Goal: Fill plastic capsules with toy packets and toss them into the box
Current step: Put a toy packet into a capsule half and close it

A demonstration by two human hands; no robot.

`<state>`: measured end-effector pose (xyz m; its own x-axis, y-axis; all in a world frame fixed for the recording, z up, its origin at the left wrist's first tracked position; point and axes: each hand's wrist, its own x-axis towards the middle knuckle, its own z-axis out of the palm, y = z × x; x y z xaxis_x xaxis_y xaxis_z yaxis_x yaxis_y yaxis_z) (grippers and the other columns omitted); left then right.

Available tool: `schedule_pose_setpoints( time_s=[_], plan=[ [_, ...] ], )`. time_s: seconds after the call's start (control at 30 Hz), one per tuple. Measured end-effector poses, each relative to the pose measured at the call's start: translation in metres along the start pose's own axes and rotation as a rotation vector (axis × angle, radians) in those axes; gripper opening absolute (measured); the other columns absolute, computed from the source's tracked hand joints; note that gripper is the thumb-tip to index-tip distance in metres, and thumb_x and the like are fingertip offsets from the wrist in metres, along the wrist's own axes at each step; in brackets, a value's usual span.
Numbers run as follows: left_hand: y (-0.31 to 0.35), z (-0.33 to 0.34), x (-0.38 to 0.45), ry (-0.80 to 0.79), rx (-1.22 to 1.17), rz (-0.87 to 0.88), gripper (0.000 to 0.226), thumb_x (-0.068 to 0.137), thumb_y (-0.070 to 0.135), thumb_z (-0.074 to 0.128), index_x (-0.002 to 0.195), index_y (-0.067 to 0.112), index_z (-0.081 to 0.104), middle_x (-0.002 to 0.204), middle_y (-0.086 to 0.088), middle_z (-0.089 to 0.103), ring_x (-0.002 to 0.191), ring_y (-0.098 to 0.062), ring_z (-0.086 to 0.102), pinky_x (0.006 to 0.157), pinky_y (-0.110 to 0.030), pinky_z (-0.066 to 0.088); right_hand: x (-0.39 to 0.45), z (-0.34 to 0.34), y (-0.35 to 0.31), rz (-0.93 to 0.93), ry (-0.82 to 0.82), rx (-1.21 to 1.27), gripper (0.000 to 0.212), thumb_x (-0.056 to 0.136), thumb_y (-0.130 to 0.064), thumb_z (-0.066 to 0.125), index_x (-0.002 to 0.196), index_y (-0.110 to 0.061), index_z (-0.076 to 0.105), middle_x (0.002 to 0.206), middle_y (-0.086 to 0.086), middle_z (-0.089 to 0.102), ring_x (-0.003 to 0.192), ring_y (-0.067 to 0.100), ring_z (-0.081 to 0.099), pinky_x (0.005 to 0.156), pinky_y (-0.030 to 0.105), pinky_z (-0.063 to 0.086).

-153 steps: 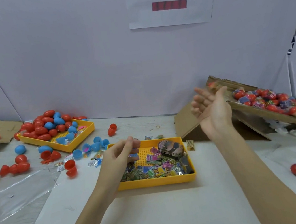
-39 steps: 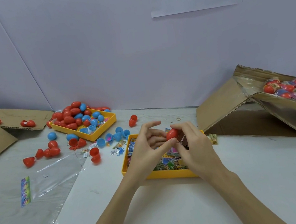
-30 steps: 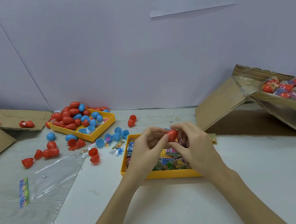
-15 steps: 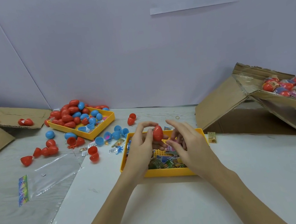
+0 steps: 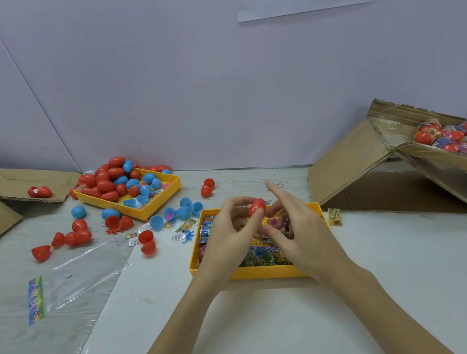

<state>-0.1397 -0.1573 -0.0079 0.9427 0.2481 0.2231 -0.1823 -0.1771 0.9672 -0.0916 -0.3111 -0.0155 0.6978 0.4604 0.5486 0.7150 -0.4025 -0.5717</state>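
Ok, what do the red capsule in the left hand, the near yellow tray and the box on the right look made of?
Red capsule: smooth, slightly glossy plastic, judging by its soft highlight. Near yellow tray: matte moulded plastic, likely, with a studded floor. Box: brown corrugated cardboard, fluting visible along its cut edge, shiny tape or film near the flap.

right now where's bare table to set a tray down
Bare table lies in front of the packet tray, around the forearms, and right of it below the cardboard box. The left is crowded: capsule tray, loose capsule halves, plastic bag.
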Motion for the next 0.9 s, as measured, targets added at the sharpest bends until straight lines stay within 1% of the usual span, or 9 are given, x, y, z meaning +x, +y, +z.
schedule_pose_setpoints(
  time_s=[0.07, 0.13, 0.2, 0.27, 0.33, 0.47, 0.67, 0.8, 0.9],
  plan=[
    [-0.001, -0.0013, 0.0018, 0.068, -0.111, -0.035, 0.019, 0.103, 0.027, 0.059, 0.121, 0.02, 0.058, 0.095, -0.005, 0.076, 0.077, -0.016, 0.073, 0.07, -0.023, 0.059, 0.0002, 0.0002, 0.0019, 0.007, 0.019, -0.03, 0.05, 0.1, -0.023, 0.066, 0.148, -0.02, 0.051, 0.107, -0.008, 0.058, 0.085, 0.003, 0.057, 0.079, 0.024, 0.053],
    [-0.002, -0.0033, 0.0036, 0.127, -0.166, -0.066, 0.017, 0.107, 0.021, 0.051, 0.122, 0.016, 0.057, 0.098, -0.01, 0.076, 0.078, -0.021, 0.073, 0.073, -0.029, 0.06, 0.0012, 0.0003, 0.006, 0.047, 0.005, -0.138, 0.027, 0.098, -0.024, 0.068, 0.124, -0.018, 0.071, 0.105, -0.005, 0.06, 0.091, 0.006, 0.055, 0.086, 0.035, 0.052],
    [-0.0035, -0.0044, 0.0051, 0.162, -0.191, -0.085, 0.017, 0.108, 0.019, 0.047, 0.121, 0.015, 0.057, 0.099, -0.013, 0.075, 0.078, -0.021, 0.073, 0.074, -0.03, 0.061, 0.0026, 0.0, 0.0078, 0.122, -0.078, -0.219, 0.023, 0.093, -0.035, 0.074, 0.111, -0.02, 0.078, 0.105, -0.003, 0.062, 0.102, 0.015, 0.054, 0.092, 0.037, 0.048],
    [-0.0042, -0.0041, 0.0064, 0.19, -0.197, -0.092, 0.016, 0.109, 0.018, 0.045, 0.118, 0.018, 0.057, 0.097, -0.011, 0.074, 0.077, -0.02, 0.073, 0.072, -0.028, 0.061, 0.0043, 0.0002, 0.0061, 0.159, -0.18, -0.299, 0.03, 0.09, -0.042, 0.075, 0.115, -0.025, 0.077, 0.11, -0.004, 0.062, 0.109, 0.016, 0.049, 0.095, 0.032, 0.043],
    [-0.004, -0.0038, 0.0072, 0.208, -0.195, -0.102, 0.015, 0.109, 0.019, 0.044, 0.114, 0.022, 0.058, 0.095, -0.008, 0.074, 0.076, -0.017, 0.073, 0.071, -0.027, 0.062, 0.0062, 0.001, 0.0043, 0.158, -0.229, -0.365, 0.025, 0.092, -0.041, 0.073, 0.113, -0.028, 0.078, 0.112, -0.006, 0.059, 0.111, 0.015, 0.045, 0.093, 0.029, 0.041],
    [-0.0048, -0.0038, 0.0072, 0.182, -0.164, -0.12, 0.015, 0.109, 0.019, 0.045, 0.116, 0.022, 0.058, 0.101, -0.01, 0.073, 0.076, -0.016, 0.073, 0.072, -0.025, 0.061, 0.0043, 0.0023, 0.0034, 0.18, -0.194, -0.373, 0.011, 0.097, -0.029, 0.068, 0.098, -0.028, 0.079, 0.103, -0.008, 0.06, 0.109, 0.017, 0.046, 0.088, 0.03, 0.04],
    [-0.0038, -0.004, 0.0067, 0.147, -0.147, -0.123, 0.018, 0.109, 0.02, 0.045, 0.12, 0.016, 0.059, 0.102, -0.011, 0.072, 0.075, -0.014, 0.072, 0.069, -0.022, 0.059, 0.0058, 0.002, 0.0015, 0.199, -0.236, -0.42, 0.024, 0.097, -0.038, 0.068, 0.117, -0.026, 0.072, 0.117, -0.003, 0.061, 0.116, 0.019, 0.047, 0.097, 0.036, 0.043],
    [-0.0035, -0.0041, 0.0056, 0.13, -0.132, -0.123, 0.018, 0.109, 0.021, 0.045, 0.12, 0.016, 0.059, 0.1, -0.01, 0.072, 0.074, -0.013, 0.072, 0.069, -0.022, 0.059, 0.0073, 0.0017, -0.0015, 0.208, -0.255, -0.426, 0.014, 0.095, -0.039, 0.07, 0.105, -0.029, 0.074, 0.112, -0.006, 0.057, 0.115, 0.017, 0.044, 0.095, 0.035, 0.044],
    [-0.0038, -0.0038, 0.006, 0.125, -0.124, -0.13, 0.018, 0.109, 0.022, 0.045, 0.12, 0.016, 0.059, 0.1, -0.009, 0.072, 0.075, -0.013, 0.072, 0.069, -0.022, 0.059, 0.0059, 0.0022, 0.0005, 0.189, -0.228, -0.405, 0.013, 0.098, -0.037, 0.066, 0.104, -0.027, 0.073, 0.111, -0.005, 0.057, 0.114, 0.016, 0.045, 0.093, 0.032, 0.042]
  ],
)
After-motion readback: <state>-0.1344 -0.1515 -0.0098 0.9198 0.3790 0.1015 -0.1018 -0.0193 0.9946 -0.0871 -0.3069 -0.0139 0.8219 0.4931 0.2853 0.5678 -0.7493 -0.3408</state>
